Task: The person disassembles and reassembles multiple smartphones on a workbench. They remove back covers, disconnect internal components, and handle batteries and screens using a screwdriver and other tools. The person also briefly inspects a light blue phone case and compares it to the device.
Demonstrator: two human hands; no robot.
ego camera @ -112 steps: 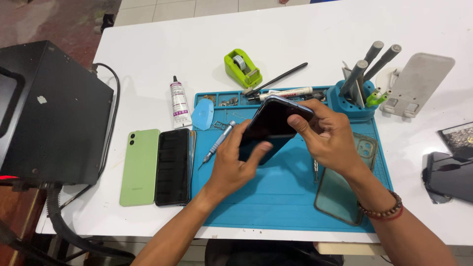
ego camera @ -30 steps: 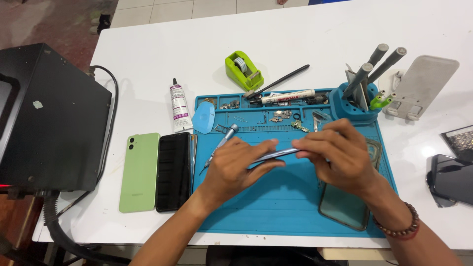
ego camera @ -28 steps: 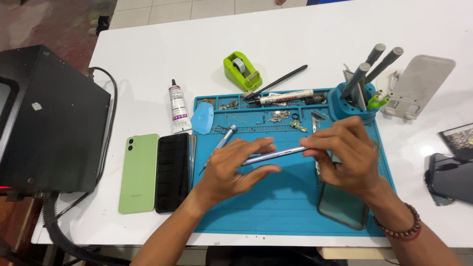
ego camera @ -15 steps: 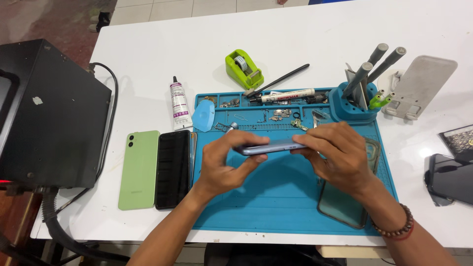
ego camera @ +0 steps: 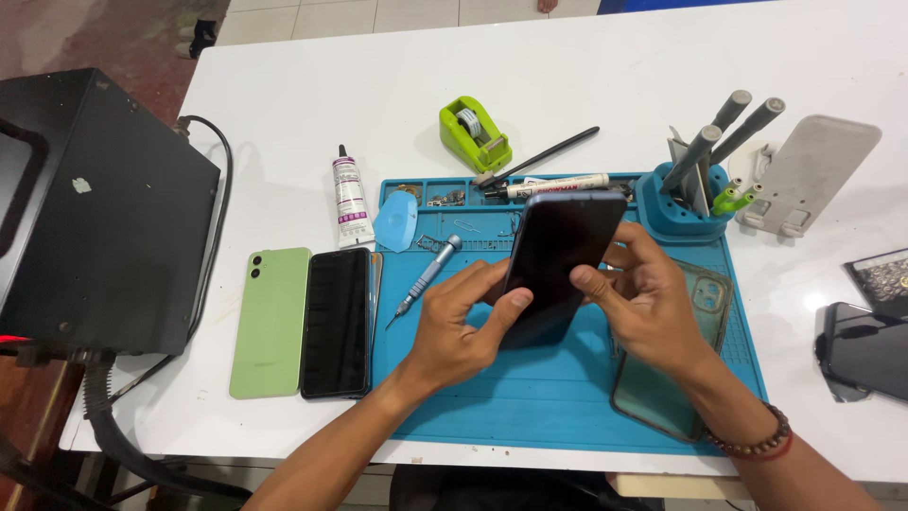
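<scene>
at the centre of the blue work mat (ego camera: 530, 407), both hands hold one dark phone (ego camera: 560, 255) with its black screen facing up. the left hand (ego camera: 461, 326) grips the lower left edge of the phone; its thumb lies flat on the glass and the other fingers (ego camera: 463, 281) curl under and along the side. the right hand (ego camera: 648, 303) pinches the right edge, the thumb on the screen and the other fingers bent behind the phone. the phone is tilted, its top end pointing toward 1 o'clock and lifted above the mat.

under the right hand, at 4 o'clock of the phone, a clear phone case (ego camera: 676, 378) lies flat on the mat. at 9 o'clock of the phone a small screwdriver (ego camera: 427, 274) with a blue handle lies aslant on the mat, and just above it a light blue pick (ego camera: 395, 222). at 12 o'clock a white marker (ego camera: 556, 186) rests in the mat's tray row, beside a black pen (ego camera: 544, 156). at 1 o'clock a blue tool holder (ego camera: 679, 203) stands with grey handles in it. farther at 11 o'clock stand a green tape dispenser (ego camera: 473, 134) and a white glue tube (ego camera: 349, 197). off the mat at 9 o'clock a black phone (ego camera: 337, 322) and a green phone (ego camera: 271, 322) lie side by side, touching. a black box (ego camera: 95, 218) sits at the far left of the white table (ego camera: 312, 66).
</scene>
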